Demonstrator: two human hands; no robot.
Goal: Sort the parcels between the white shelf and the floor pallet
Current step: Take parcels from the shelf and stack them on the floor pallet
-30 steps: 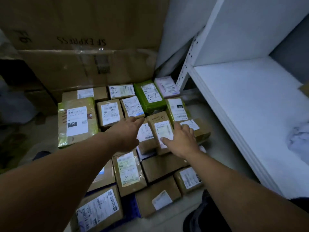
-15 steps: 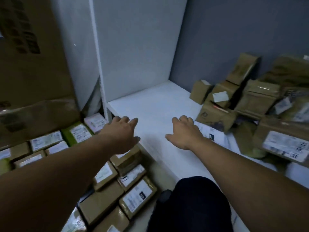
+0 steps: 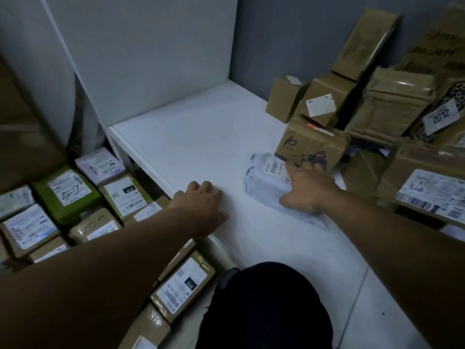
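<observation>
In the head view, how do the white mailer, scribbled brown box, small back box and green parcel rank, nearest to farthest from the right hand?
1. white mailer: under the right hand.
2. scribbled brown box: just beyond the hand.
3. small back box: farther back on the shelf.
4. green parcel: far left, floor level.

**A parcel sorting room**

This is a courier stockroom. Across the lower left of the frame, flat parcels (image 3: 183, 285) lie packed edge to edge below shelf level. Each has a printed shipping label with a barcode, and two carry the code 010. A white shelf (image 3: 201, 137) fills the middle. At the upper right, cardboard boxes (image 3: 392, 107) are heaped on it against a grey wall (image 3: 289, 34), one tagged 2012. A white mailing bag (image 3: 264, 182) lies just in front of them. A large brown carton (image 3: 22, 147) stands at the left edge.
</observation>
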